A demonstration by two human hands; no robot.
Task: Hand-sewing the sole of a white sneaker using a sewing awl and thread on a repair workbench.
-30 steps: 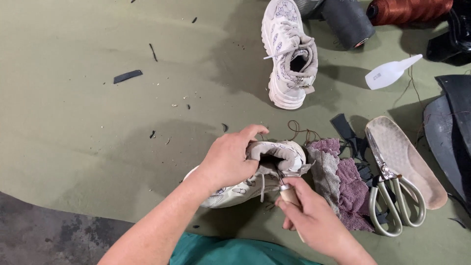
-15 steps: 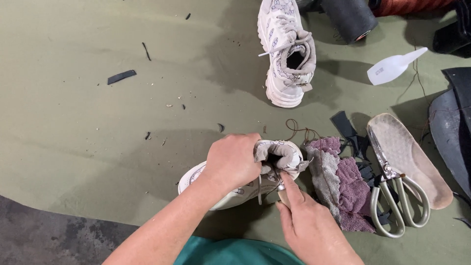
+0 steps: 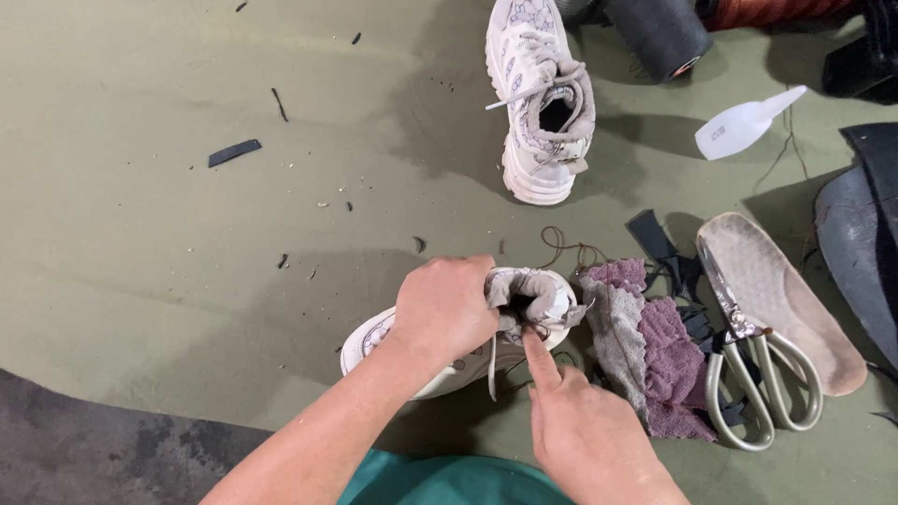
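**A:** Head view first. Where is your shoe?

**B:** Your white sneaker lies on its side on the green mat, close to the mat's near edge, just where the dark floor begins on the left. Your left hand is clamped over its collar, fingers curled round the grey padded opening. Your right hand comes up from below, index finger stretched out and pressing at the collar; the other fingers are folded in, and I cannot tell whether they hold anything.

**A:** How will it handle?

**B:** Light, I'd judge, and soft up top: the collar gives under your grip, while the thick sole should stay stiff. Hold it by the collar or the sole's side; the loose lace will dangle and may snag.

**A:** Room to move?

**B:** Open mat to your left and ahead, only small dark scraps there. Your right is crowded: a purple-grey rag just beside the shoe, then scissors lying against an insole. Toward the far edge stand the second sneaker, a dark thread spool and a white squeeze bottle. Mind the scissor blades if you swing right.
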